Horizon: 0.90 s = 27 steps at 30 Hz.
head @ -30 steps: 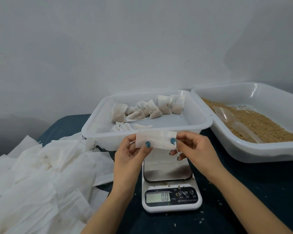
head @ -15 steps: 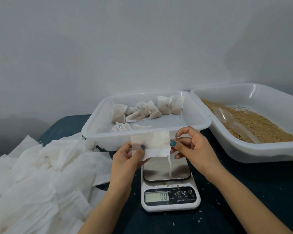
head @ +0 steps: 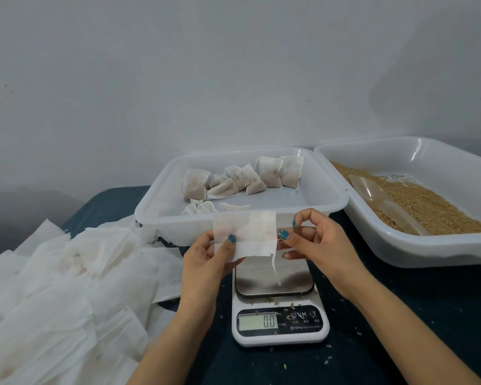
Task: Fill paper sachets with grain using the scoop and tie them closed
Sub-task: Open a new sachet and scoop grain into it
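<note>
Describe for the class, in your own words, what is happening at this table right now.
A person's left hand and right hand pinch an empty paper sachet above a scale reading 0.0. The scoop lies in the grain on the right. Filled sachets sit in the middle tray; spare sachets are piled left.
</note>
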{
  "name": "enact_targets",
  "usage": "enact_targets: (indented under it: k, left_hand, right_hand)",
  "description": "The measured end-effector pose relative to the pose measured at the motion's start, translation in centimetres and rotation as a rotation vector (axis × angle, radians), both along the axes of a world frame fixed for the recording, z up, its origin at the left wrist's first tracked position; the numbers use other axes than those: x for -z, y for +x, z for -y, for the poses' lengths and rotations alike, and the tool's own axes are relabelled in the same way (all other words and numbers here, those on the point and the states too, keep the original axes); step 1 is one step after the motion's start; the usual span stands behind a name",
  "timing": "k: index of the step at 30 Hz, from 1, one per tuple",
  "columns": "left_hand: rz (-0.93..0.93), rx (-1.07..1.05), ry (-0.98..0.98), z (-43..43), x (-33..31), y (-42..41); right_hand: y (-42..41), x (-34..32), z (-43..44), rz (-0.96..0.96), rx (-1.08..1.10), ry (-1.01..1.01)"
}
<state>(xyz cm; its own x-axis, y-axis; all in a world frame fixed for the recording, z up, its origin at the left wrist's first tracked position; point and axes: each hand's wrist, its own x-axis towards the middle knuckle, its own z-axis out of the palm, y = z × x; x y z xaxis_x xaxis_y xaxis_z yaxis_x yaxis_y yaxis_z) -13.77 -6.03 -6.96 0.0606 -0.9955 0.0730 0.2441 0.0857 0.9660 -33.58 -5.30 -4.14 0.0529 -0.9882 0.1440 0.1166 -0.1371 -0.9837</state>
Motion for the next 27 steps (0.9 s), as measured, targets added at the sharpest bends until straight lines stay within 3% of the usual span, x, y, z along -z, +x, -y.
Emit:
enact_targets:
  k: [6, 10, 13, 22, 27]
  left_hand:
    - [0.176, -0.099, -0.106, -0.4, -0.5, -0.3]
    - [0.450, -0.238, -0.400, -0.9, -0.9, -0.5]
    - [0.659, -0.221, -0.568, -1.1, -1.0, -0.8]
    - [0.624, -0.164, -0.445, -1.5, -1.2, -1.1]
    - [0.509, -0.106, -0.313, -1.4, -1.4, -1.0]
  right_hand:
    - [0.2, 0.6, 0.2, -0.004, 0.027, 0.016]
    - [0.5, 0.8, 0.2, 0.004, 0.046, -0.001]
    - [0.6, 0.8, 0.1, 0.005, 0.045, -0.010]
    - [0.9, 0.6, -0.3, 0.036, -0.024, -0.030]
    - [0.8, 0.8, 0.0, -0.080, 0.082, -0.125]
